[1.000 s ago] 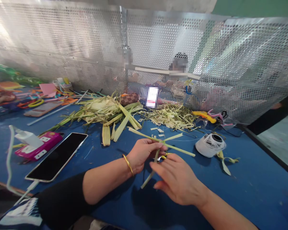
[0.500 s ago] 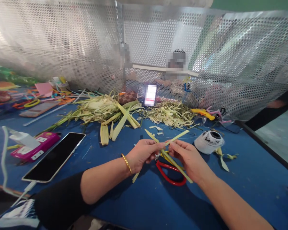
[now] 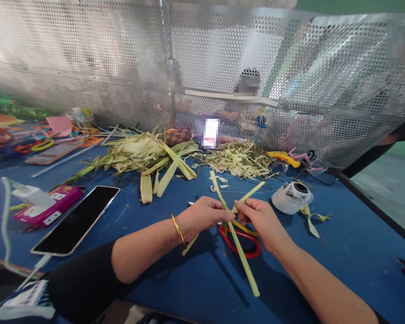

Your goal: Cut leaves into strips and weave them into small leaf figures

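My left hand (image 3: 211, 216), with a gold bangle (image 3: 178, 228) at the wrist, pinches crossed strips of pale green leaf (image 3: 242, 252) between thumb and fingers. One long strip slants down toward me; its other end points up past my fingers. My right hand (image 3: 256, 218) is closed on a second leaf strip (image 3: 254, 191), close to where the strips cross. Another strip end (image 3: 190, 245) pokes out below my left hand. Under my hands lie scissors with red handles (image 3: 246, 254), partly covered. A yellow handle or strip shows beside them, its kind unclear.
Beyond my hands lie a heap of leaves (image 3: 135, 155) and a pile of shredded strips (image 3: 239, 159). A thread spool (image 3: 288, 200) stands to the right. On the left are a phone (image 3: 76, 220) and a magenta power strip (image 3: 37, 216). Perforated metal panels (image 3: 215, 54) close the back.
The long strip has swung to a steeper slant, its near end now lower and closer to me. My right fingers have shifted slightly along the crossing.
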A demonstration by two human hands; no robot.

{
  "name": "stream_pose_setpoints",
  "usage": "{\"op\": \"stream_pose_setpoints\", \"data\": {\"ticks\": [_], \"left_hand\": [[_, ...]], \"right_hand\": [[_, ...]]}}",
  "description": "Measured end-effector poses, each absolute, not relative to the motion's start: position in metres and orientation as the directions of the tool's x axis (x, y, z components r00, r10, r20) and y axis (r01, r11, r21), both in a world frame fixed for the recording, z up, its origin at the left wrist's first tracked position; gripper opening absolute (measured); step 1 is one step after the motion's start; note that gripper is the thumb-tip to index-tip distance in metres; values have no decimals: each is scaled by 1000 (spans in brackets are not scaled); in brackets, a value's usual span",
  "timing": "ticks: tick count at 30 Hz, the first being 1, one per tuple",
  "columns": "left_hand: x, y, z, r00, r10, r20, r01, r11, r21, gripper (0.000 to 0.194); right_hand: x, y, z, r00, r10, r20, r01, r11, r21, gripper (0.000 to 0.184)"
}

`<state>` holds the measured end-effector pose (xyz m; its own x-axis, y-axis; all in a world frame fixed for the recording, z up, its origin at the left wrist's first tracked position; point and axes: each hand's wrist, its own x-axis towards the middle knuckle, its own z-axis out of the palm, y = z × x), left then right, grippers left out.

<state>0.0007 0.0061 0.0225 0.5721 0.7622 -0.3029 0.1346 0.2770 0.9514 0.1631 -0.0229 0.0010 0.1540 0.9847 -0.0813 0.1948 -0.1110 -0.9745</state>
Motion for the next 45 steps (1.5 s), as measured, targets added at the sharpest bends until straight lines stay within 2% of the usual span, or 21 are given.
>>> {"op": "stream_pose_setpoints", "data": {"ticks": [2,3,5,7,8,10,12,14,17,20,24,27,31,34,36,38,41,45], "left_hand": [[0,6,24,574,763,-297,145,262,954,29],[0,5,25,574,766,-289,149,249,957,29],[0,4,27,582,769,-263,146,220,965,31],[1,1,28,618,749,-240,134,200,971,33],[1,0,29,640,732,-234,133,194,972,33],[2,-2,30,671,702,-238,149,187,971,32],[3,-4,29,685,685,-248,169,181,969,31],[3,-4,28,697,676,-239,168,170,971,31],[2,-3,25,731,653,-197,139,141,980,31],[1,-3,26,746,643,-173,118,128,985,31],[1,-4,29,762,626,-168,130,108,986,29],[1,-6,29,765,621,-169,130,109,986,28],[1,-2,28,702,679,-215,108,196,975,32],[-1,5,26,655,718,-237,80,246,966,42],[-3,9,25,643,724,-249,73,265,961,46],[-3,11,24,646,719,-258,72,278,958,44],[-2,10,23,660,703,-266,82,285,955,38],[-2,8,23,663,698,-271,75,298,952,34]], "right_hand": [[169,-27,9,130,991,-27,456,-84,-886,52],[172,-29,14,143,988,63,551,-27,-834,54],[175,-34,23,157,943,293,653,123,-747,51],[175,-35,29,115,893,435,676,251,-693,42],[174,-35,30,71,899,432,659,283,-697,39],[169,-33,28,-24,964,264,528,236,-816,38],[164,-32,23,-94,996,-5,296,23,-955,39],[159,-32,18,-100,979,-177,60,-171,-983,37],[155,-32,13,-11,980,-197,-127,-197,-972,35],[151,-32,13,83,989,-118,-138,-106,-985,34],[145,-30,12,190,982,-11,-54,-1,-999,31],[148,-29,13,176,983,52,74,40,-996,29],[168,-29,21,-32,992,122,375,125,-918,32],[185,-30,29,-251,967,52,517,179,-837,33],[192,-31,33,-302,953,8,582,191,-791,28],[194,-31,33,-306,952,26,637,225,-737,23],[191,-30,28,-303,939,164,702,336,-628,22],[187,-28,22,-295,843,450,784,482,-391,20]]}}
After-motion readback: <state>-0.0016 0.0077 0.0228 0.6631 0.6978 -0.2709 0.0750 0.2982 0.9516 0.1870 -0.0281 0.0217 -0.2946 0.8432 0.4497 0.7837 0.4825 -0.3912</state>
